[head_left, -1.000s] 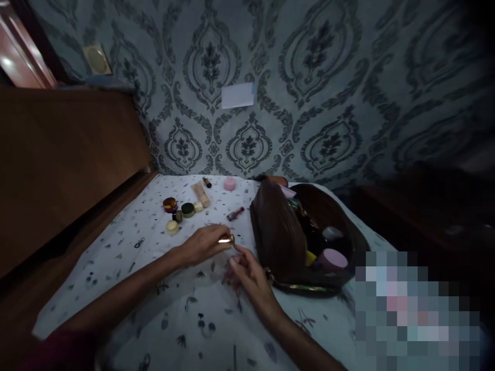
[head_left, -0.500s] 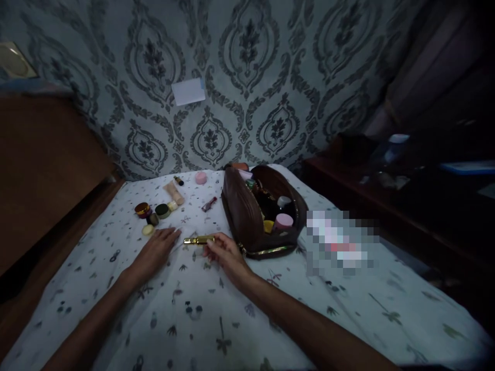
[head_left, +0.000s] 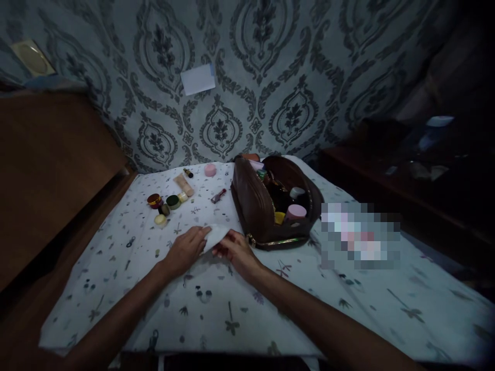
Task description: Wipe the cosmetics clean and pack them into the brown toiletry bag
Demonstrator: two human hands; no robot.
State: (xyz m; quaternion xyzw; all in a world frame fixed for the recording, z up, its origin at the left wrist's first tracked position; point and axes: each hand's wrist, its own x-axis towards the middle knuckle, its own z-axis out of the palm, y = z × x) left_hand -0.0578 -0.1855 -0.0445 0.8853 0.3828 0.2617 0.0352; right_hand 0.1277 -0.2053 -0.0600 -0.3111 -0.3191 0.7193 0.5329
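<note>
A white wipe or tissue [head_left: 215,237] is stretched between my two hands in front of the cosmetics bag. My left hand [head_left: 185,252] grips its left end with closed fingers. Curled at the wipe's right edge, my right hand [head_left: 243,255] is closed on the slim gold tube seen half a second ago. The wipe now covers that tube, so its exact position is hidden. Just beyond my right hand, the brown bag [head_left: 253,206] lies unzipped, holding a pink-lidded jar [head_left: 296,212], a yellow item [head_left: 279,218] and other containers.
Left on the patterned sheet [head_left: 116,288] are a red-brown jar [head_left: 154,201], a dark-lidded jar [head_left: 173,202], a cream-lidded jar [head_left: 160,220], a beige tube [head_left: 183,185], a pink jar [head_left: 210,170] and a small reddish tube [head_left: 218,196]. A pixelated item [head_left: 359,236] lies right.
My left hand has come up off the sheet to the right with the white wipe, meeting my right hand. The gold tube has gone from sight behind the wipe. The view has shifted slightly.
</note>
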